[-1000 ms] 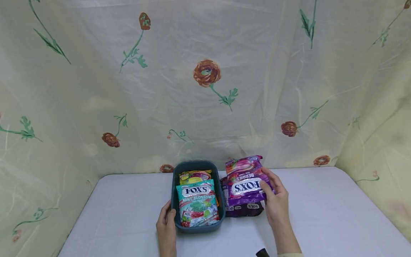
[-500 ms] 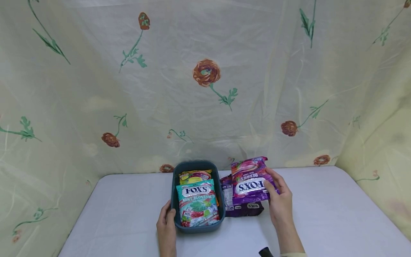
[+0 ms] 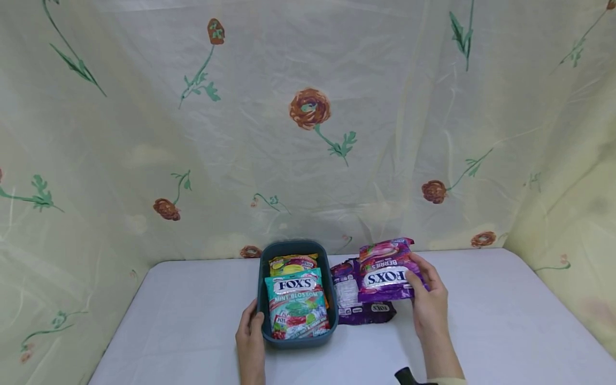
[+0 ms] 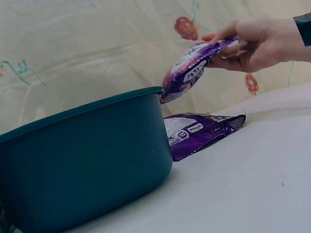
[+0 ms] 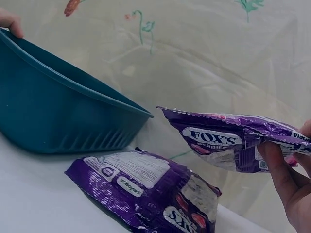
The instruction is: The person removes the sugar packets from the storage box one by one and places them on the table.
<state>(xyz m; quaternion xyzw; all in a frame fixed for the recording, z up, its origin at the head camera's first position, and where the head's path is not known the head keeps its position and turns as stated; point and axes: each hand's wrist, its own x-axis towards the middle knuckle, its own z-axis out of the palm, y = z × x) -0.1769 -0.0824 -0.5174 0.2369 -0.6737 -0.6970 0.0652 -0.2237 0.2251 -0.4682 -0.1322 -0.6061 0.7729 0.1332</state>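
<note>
Barely parted, the right fingers (image 5: 278,171) pinch the Berries bag (image 3: 386,271).

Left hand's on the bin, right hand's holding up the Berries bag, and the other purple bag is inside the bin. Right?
Not quite: the other purple bag isn't inside the bin; it lies on the table beside it, as the right wrist view shows. The rest is correct: left hand on the bin, right hand holding up the Berries bag.

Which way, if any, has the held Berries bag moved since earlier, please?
Yes: in the head view, the held Berries bag has moved right, away from the stationary container.
</note>
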